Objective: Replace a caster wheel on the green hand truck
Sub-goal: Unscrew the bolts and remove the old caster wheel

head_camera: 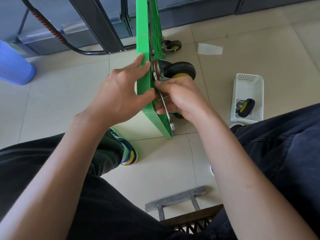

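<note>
The green hand truck (pixel 143 32) stands on its edge on the floor, its underside facing right. A black caster wheel with a yellow hub (pixel 180 70) sits on its metal plate against the underside. My left hand (pixel 121 94) grips the truck's edge, fingers over the top and thumb pressing near the plate. My right hand (pixel 180 97) holds a small metal wrench (pixel 166 108) at the caster plate, fingertips pinching at a bolt. Another caster (pixel 173 45) is mounted farther back. A spare wheel (pixel 245 107) lies in a white basket (pixel 249 80).
A blue ribbed bin (pixel 15 66) stands at the left. Dark shelf legs and a black hose (pixel 52 30) are behind the truck. A paper scrap (pixel 209 49) lies on the tiles. I sit on a stool (pixel 174 200) with my shoe (pixel 128 153) near the truck.
</note>
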Tool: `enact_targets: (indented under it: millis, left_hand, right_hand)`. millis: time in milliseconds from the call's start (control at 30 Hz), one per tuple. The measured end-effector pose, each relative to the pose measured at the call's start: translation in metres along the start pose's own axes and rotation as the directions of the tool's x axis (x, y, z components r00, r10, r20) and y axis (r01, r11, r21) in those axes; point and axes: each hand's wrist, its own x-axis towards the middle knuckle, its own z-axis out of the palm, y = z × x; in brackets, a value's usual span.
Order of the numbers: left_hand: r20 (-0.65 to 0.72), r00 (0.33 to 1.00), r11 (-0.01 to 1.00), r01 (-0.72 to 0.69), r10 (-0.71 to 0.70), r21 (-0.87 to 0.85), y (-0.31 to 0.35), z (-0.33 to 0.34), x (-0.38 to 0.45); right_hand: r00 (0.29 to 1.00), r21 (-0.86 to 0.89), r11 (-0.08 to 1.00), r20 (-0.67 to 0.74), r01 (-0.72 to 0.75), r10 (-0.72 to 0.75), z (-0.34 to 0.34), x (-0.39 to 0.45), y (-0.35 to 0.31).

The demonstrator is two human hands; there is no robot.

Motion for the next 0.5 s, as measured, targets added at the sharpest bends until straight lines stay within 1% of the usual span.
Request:
enact_targets:
  millis: [67, 133, 267, 333, 433, 500]
  left_hand:
    - [-0.003, 1.000, 1.000, 0.019, -0.019, 0.006, 0.002, -0.001, -0.001]
    - [-0.002, 1.000, 1.000, 0.021, -0.021, 0.009, 0.003, -0.001, -0.001]
    - [0.002, 1.000, 1.000, 0.013, -0.013, 0.014, 0.001, -0.001, -0.001]
    - [0.004, 1.000, 1.000, 0.005, -0.005, 0.023, 0.001, -0.001, -0.001]
    - [0.012, 1.000, 1.000, 0.005, -0.005, 0.013, 0.002, -0.001, -0.002]
    - [0.014, 1.000, 1.000, 0.008, -0.008, 0.008, 0.002, -0.001, -0.002]
  right_hand:
    - [0.999, -0.107, 0.994, -0.012, 0.031, -0.033, 0.000, 0.000, 0.005]
    - [0.996, -0.169, 0.983, -0.018, 0.078, -0.083, 0.000, -0.001, 0.009]
    - [0.992, -0.155, 0.980, 0.019, 0.126, -0.125, -0.006, 0.000, 0.017]
    - [0.987, -0.184, 0.969, 0.028, 0.164, -0.161, -0.009, 0.002, 0.020]
    - [0.973, -0.320, 0.921, 0.009, 0.219, -0.229, -0.009, 0.010, 0.027]
    - [0.954, -0.458, 0.849, -0.009, 0.262, -0.299, -0.008, 0.017, 0.033]
